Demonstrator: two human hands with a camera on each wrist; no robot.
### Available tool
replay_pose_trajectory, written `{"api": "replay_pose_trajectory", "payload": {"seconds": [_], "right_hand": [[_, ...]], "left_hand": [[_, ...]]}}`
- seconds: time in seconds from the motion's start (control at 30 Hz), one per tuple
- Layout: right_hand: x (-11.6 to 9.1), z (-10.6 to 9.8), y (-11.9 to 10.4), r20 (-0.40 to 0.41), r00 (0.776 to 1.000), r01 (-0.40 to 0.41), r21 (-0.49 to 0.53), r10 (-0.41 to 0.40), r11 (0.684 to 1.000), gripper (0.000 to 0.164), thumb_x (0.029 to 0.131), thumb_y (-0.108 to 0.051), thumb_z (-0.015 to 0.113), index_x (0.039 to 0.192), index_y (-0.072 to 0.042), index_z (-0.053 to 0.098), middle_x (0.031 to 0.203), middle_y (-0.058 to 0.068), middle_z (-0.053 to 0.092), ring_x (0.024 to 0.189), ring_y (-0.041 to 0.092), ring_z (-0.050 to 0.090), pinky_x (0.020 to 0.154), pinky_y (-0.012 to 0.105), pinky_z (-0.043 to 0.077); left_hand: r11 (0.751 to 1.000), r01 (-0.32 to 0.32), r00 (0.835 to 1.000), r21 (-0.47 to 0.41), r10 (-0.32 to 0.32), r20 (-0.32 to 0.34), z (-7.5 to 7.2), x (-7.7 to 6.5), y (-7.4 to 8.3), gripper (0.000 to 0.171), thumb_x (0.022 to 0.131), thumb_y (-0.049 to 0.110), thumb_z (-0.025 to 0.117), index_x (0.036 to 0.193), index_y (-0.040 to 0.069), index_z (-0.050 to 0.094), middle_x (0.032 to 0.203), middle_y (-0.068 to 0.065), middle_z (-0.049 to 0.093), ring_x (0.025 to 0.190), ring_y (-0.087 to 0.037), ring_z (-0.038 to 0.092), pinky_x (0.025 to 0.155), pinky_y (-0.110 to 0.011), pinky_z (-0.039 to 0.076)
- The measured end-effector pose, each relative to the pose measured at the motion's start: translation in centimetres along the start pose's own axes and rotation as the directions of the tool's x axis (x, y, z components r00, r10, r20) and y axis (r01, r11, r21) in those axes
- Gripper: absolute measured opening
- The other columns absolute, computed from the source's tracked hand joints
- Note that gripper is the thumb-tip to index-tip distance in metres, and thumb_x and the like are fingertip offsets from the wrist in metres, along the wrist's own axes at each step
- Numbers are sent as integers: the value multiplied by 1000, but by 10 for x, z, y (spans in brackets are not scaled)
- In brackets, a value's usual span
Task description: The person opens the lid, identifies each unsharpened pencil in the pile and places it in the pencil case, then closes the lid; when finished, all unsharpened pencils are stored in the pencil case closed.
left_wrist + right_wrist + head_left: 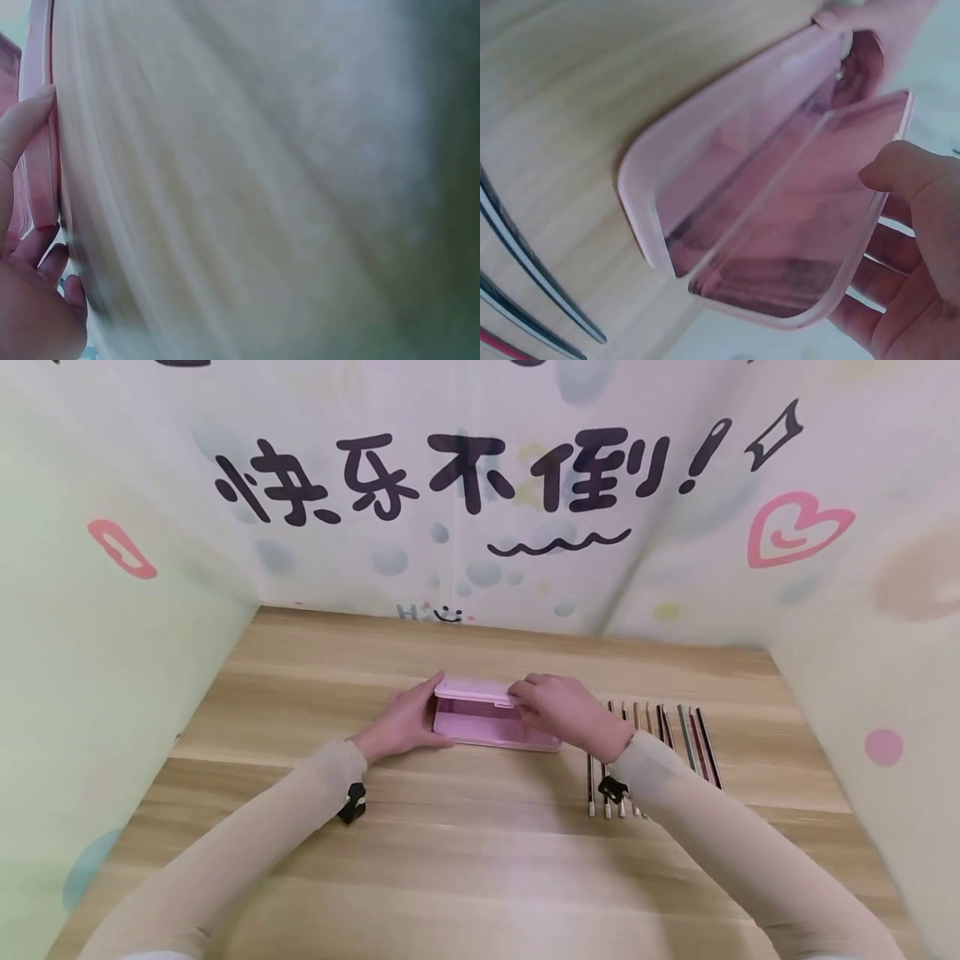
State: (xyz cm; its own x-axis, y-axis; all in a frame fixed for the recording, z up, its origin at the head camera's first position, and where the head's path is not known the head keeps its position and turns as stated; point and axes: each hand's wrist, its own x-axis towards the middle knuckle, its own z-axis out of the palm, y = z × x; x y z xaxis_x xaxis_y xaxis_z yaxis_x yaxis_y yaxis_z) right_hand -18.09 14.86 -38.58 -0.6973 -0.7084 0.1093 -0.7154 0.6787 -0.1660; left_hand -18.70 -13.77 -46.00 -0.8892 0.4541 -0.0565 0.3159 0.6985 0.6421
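Observation:
A pink pencil case (480, 728) lies on the wooden table, its lid (474, 690) partly raised over the base. My left hand (405, 720) holds the left end of the case, with the thumb along the front edge in the left wrist view and the fingers at the end. My right hand (566, 708) pinches the free edge of the lid near its right side. In the right wrist view the thumb lies on the inner face of the lid and the other fingers are behind it. No pencils show in the visible part of the interior.
To the right of the case, several pencils (708, 747) lie side by side, partly covered by my right forearm. Printed cloth (450, 568) walls the table (450, 860) at the back and both sides. A dark band (354, 802) sits at my left wrist.

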Motion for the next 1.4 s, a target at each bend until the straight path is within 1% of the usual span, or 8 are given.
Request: {"api": "replay_pose_trajectory", "payload": {"seconds": [0.17, 0.33, 0.47, 0.67, 0.9, 1.03, 1.27, 1.4], "right_hand": [[-2, -12, 11, -36, 999, -28, 46, 30, 999, 20, 97, -7, 72, 116, -2, 74, 101, 10, 75, 87, 25, 72, 79, 40, 62], [-2, -24, 32, -54, 989, -133, 121, 140, 984, 19, 98, -4, 69, 116, -2, 73, 104, 13, 76, 89, 27, 73, 82, 43, 62], [-4, -26, 53, -64, 966, -235, 203, 252, 951, 17, 99, -2, 67, 115, 0, 72, 105, 15, 74, 90, 28, 72, 83, 43, 61], [-3, -19, 73, -138, 923, -322, 236, 360, 917, 15, 99, -2, 67, 112, 4, 74, 101, 19, 68, 90, 33, 66, 81, 46, 58], [7, -12, 78, -152, 905, -349, 268, 397, 898, 14, 102, 0, 61, 111, 7, 69, 105, 24, 73, 94, 36, 71, 85, 46, 60], [11, -9, 80, -165, 897, -355, 282, 410, 891, 12, 102, 1, 60, 109, 8, 67, 104, 26, 73, 94, 39, 72, 85, 47, 61], [13, -1, 88, -115, 909, -369, 225, 400, 902, 22, 101, 3, 56, 115, 9, 72, 111, 26, 74, 92, 38, 72, 86, 49, 60], [11, 6, 93, -60, 912, -377, 271, 406, 886, 24, 100, 3, 60, 121, 8, 71, 117, 27, 73, 92, 37, 72, 86, 48, 61]], "left_hand": [[1000, -1, 1000, -17, 1, -10, 4, -2, -3, 124, 77, 35, 94, 165, -2, 15, 164, -21, 38, 150, -40, 37, 122, -64, 20], [999, -17, 999, -44, 16, -30, 5, 0, -5, 130, 74, 34, 96, 167, 2, 10, 161, -17, 43, 150, -37, 38, 122, -63, 19], [999, -21, 999, -42, 20, -31, 6, 2, -7, 130, 74, 34, 96, 166, 2, 10, 163, -16, 41, 150, -37, 38, 122, -63, 19], [999, -20, 999, -44, 19, -28, 6, 0, -6, 125, 75, 33, 95, 166, 1, 14, 166, -18, 34, 152, -39, 34, 122, -64, 18], [998, -29, 999, -50, 27, -36, 5, 1, -6, 134, 73, 33, 96, 166, 1, 6, 164, -15, 40, 151, -38, 35, 121, -65, 18], [999, -19, 1000, -29, 18, -21, 1, 1, -4, 136, 73, 34, 97, 167, 5, 2, 162, -17, 42, 150, -39, 36, 122, -65, 18], [998, -16, 999, 60, 14, 33, -1, 2, -4, 125, 77, 41, 92, 166, 3, 13, 160, -27, 39, 148, -44, 36, 123, -65, 19], [997, -8, 998, 80, 4, 57, 0, 3, -4, 122, 78, 43, 91, 166, 3, 15, 161, -26, 37, 149, -42, 35, 124, -62, 19]]}}
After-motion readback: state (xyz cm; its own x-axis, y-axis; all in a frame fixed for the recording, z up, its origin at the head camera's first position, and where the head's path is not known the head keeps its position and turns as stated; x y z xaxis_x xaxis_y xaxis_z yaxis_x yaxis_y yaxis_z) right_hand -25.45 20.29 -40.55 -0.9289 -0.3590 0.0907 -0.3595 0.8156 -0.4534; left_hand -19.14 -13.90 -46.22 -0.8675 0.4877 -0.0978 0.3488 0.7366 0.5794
